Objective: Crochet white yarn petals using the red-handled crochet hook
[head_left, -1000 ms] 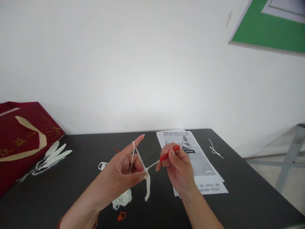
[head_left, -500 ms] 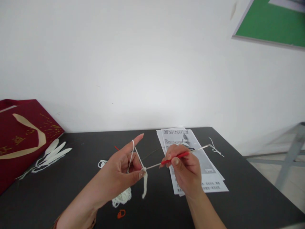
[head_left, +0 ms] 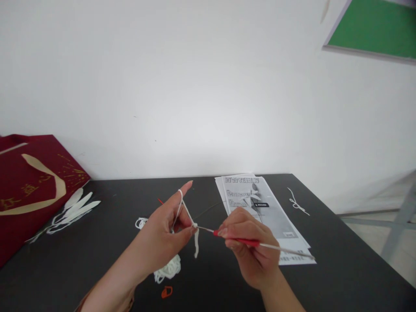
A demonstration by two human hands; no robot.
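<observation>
A small strip of white crochet work hangs below the fingertips of my left hand, pinched between thumb and fingers. White yarn loops over its raised index finger. My right hand is closed around the red grip of a crochet hook. The hook's thin tip meets the yarn at my left fingertips, and its silver rear end points right, over the printed sheets. A pile of white yarn lies below my left hand, partly hidden by it.
Printed sheets lie on the black table. An orange stitch marker is near the front. White crocheted petals lie by a dark red bag at left; a short white yarn piece is at right.
My right hand has turned, so the hook's rear end has swung downward and now slopes to the lower right. The work has risen slightly at my left fingertips, and the view has shifted a little.
</observation>
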